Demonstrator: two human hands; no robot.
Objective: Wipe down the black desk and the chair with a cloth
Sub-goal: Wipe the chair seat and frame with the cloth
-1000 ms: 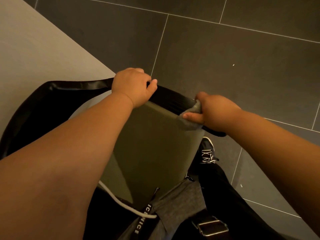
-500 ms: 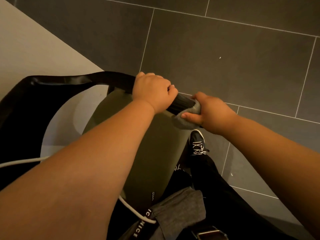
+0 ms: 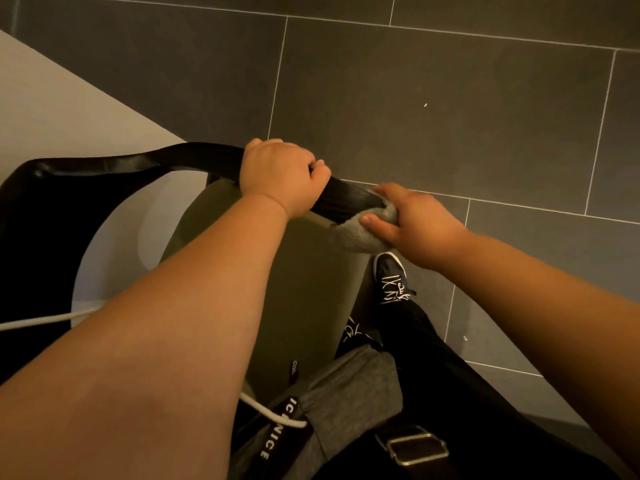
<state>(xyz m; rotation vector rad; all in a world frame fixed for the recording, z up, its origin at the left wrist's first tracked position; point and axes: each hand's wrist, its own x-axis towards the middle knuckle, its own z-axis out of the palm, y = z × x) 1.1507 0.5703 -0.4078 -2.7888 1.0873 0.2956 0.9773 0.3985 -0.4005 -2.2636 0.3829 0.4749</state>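
Grey floor tiles [image 3: 450,98] are showing under the chair [image 3: 304,271] being wiped.
Someone's left hand [image 3: 280,178] is curling tight round the rail [image 3: 138,160]; right hand [image 3: 415,220] is pinching the cloth [image 3: 356,237] on the rail's end, where it may be slipping off if pushed further.

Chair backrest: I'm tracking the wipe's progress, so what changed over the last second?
The left hand slid along the chair's black rim toward the right hand, narrowing the gap. The right hand worked the grey cloth further toward the rim's end. Unchanged: left hand grips the rim, right hand grips the cloth against it.
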